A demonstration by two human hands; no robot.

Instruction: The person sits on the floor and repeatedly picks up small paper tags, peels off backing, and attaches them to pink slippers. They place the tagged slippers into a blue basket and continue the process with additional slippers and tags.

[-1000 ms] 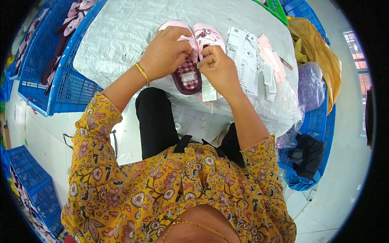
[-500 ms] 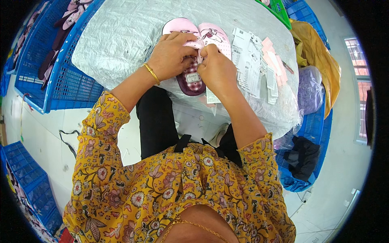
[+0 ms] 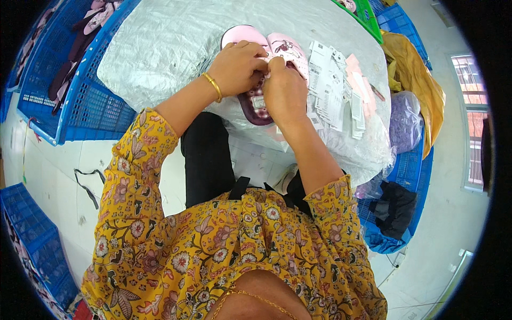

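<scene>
A pair of pink slippers [image 3: 288, 49] with dark checked insoles lies on a table covered in white woven sheeting [image 3: 170, 48]. My left hand [image 3: 236, 66], with a gold bangle at the wrist, grips the left slipper over its strap. My right hand [image 3: 284, 90] rests on the right slipper, fingertips pinched together against the left hand at the straps. What the fingertips pinch is hidden.
Rows of white and pink paper tags [image 3: 336, 90] lie just right of the slippers. Blue plastic crates [image 3: 69, 80] with more footwear stand at the left, another at the lower left. A yellow bag [image 3: 416, 80], a purple bag and a green crate sit at the right.
Both hands have stayed on the slippers and shifted slightly up and right. The fingertips have drawn closer together over the straps.
</scene>
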